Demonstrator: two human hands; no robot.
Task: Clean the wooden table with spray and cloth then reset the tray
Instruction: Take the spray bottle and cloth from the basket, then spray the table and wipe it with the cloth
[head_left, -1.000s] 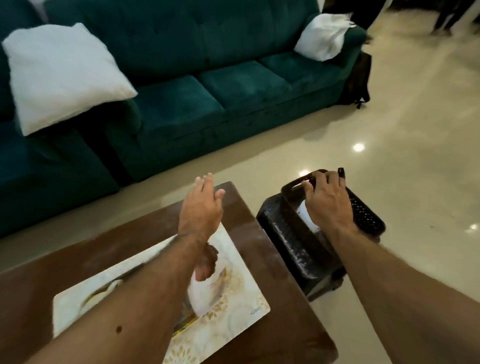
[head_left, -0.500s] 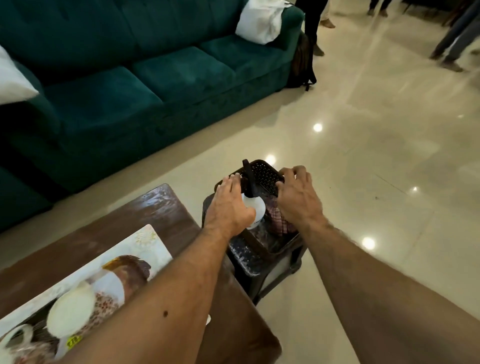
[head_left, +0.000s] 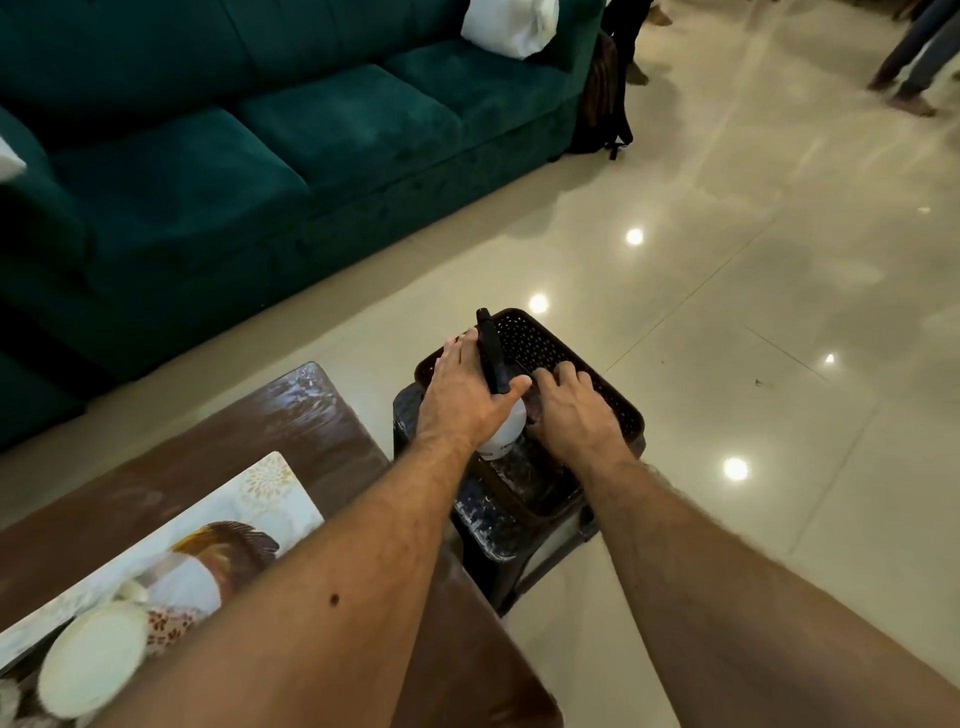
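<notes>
A dark perforated basket (head_left: 540, 340) sits on a black stool (head_left: 488, 525) beside the wooden table (head_left: 270, 431). My left hand (head_left: 462, 395) grips the neck of a white spray bottle (head_left: 501, 439) with a black trigger head (head_left: 491, 353) standing in the basket. My right hand (head_left: 571, 410) reaches down into the basket, fingers curled on a dark reddish cloth (head_left: 535, 410) that is mostly hidden. A white patterned tray (head_left: 260, 499) lies on the table at the lower left with a white cup (head_left: 93, 662) on it.
A teal sofa (head_left: 270, 130) with a white cushion (head_left: 506, 23) runs along the far side. Glossy cream floor (head_left: 753, 291) spreads to the right. A dark bag (head_left: 602, 98) leans at the sofa's end. People's legs (head_left: 914, 57) stand at the top right.
My left hand has left the table and closed round the spray bottle's neck in the basket. My right hand has moved from the basket rim down onto the cloth inside.
</notes>
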